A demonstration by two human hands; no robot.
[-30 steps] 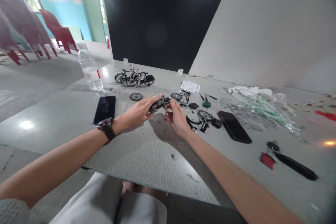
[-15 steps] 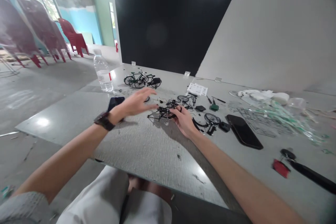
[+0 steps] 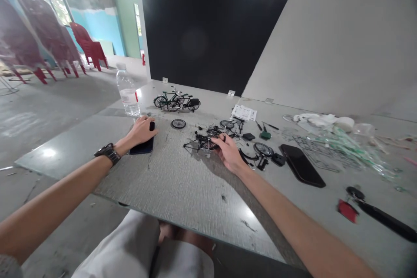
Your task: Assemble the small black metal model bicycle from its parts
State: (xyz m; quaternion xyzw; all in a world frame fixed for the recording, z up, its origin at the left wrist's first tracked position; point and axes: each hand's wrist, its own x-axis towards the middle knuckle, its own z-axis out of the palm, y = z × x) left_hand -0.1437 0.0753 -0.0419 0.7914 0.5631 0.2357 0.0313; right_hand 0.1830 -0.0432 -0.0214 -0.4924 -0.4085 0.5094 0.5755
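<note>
My left hand point(image 3: 142, 131) lies over the upper part of a dark phone point(image 3: 143, 146) on the table; its fingers point forward, the thumb apart. Whether it grips the phone is hidden. My right hand point(image 3: 226, 152) is closed on a black model bicycle frame point(image 3: 202, 140) with a wheel at its near end, low over the table. Beyond it lie a wheel point(image 3: 227, 124) and dark bicycle parts. A loose wheel point(image 3: 178, 124) lies between my hands. Two assembled model bicycles point(image 3: 176, 100) stand farther back.
A water bottle point(image 3: 128, 91) stands at the back left of the table point(image 3: 182, 191). To the right are a large black phone point(image 3: 302, 165), keys with a red tag point(image 3: 348, 210), plastic sprues and bags point(image 3: 352, 147). Paper sheets point(image 3: 244, 112) lie near the upright black panel point(image 3: 211, 30).
My left hand has moved left and back toward me, from beside the bicycle parts onto the dark phone, uncovering the loose wheel. My right hand stays at the frame.
</note>
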